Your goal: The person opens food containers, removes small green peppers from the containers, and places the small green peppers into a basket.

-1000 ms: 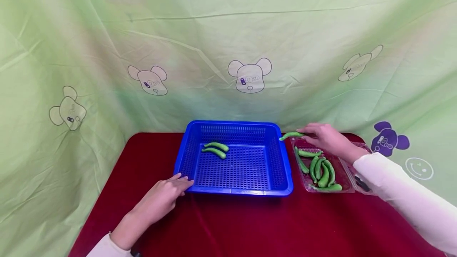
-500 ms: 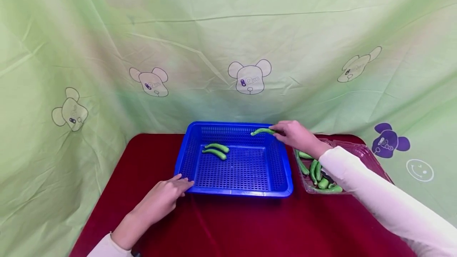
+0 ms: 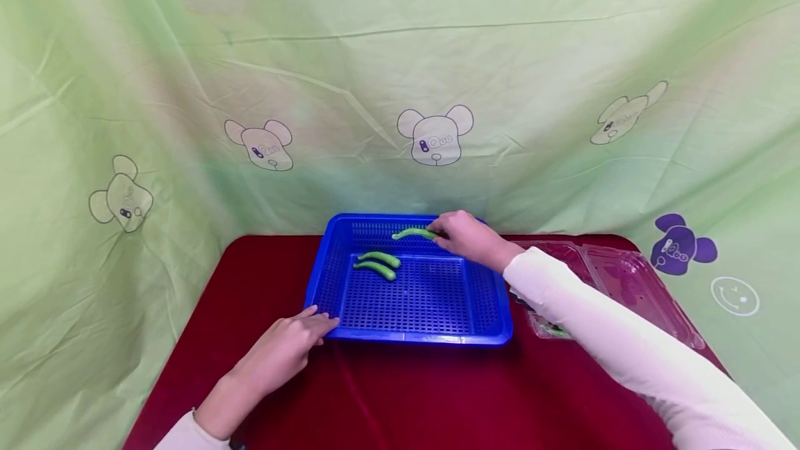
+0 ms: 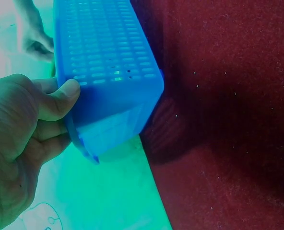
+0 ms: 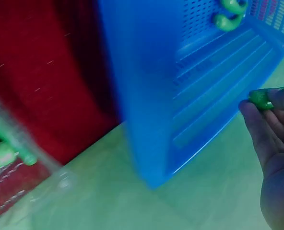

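My right hand (image 3: 467, 236) pinches one end of a curved green chili pepper (image 3: 412, 232) over the back of the blue plastic basket (image 3: 406, 336). In the right wrist view that pepper's blunt end (image 5: 262, 99) shows between thumb and fingers. Two more green peppers (image 3: 376, 269) lie side by side on the basket floor, toward its left. At the front left corner my left hand (image 3: 287, 346) grips the basket rim, its thumb (image 4: 67, 91) against the outer wall and the fingers over the edge.
Right of the basket stands a clear plastic clamshell box (image 3: 644, 283), lid folded open; my sleeve (image 3: 600, 325) hides most of the peppers in it. A dark red cloth (image 3: 400, 394) covers the table. Pale green printed fabric (image 3: 350, 89) hangs behind and at the sides.
My right hand has carried the pepper leftward from above the clear box, across the basket's right rim, to over its back part. The left hand and the basket stay put.
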`<state>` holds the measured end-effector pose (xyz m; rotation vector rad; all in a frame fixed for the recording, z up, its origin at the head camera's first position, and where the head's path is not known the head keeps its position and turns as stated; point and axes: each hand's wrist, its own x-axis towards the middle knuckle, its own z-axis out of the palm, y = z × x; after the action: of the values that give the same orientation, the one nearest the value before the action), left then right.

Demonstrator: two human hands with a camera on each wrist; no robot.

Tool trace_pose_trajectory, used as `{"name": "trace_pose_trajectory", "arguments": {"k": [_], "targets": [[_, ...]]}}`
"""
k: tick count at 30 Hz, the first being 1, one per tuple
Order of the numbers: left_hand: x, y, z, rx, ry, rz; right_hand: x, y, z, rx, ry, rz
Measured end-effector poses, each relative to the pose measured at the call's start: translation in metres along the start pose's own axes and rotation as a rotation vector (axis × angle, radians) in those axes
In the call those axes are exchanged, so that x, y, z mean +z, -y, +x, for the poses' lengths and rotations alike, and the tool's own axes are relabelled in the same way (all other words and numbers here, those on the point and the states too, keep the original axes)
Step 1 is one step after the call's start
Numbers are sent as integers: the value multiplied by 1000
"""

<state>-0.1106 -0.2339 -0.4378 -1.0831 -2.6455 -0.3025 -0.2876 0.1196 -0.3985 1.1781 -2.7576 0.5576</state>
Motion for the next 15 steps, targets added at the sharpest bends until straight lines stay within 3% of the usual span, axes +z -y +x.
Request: {"name": "trace_pose_trajectory", "arguments": {"k": [9, 15], "targets": [[3, 1, -3, 10, -13, 1, 21, 31, 31, 27, 108, -31], [6, 2, -2, 26, -31, 4, 38, 46, 43, 25, 136, -51]]}}
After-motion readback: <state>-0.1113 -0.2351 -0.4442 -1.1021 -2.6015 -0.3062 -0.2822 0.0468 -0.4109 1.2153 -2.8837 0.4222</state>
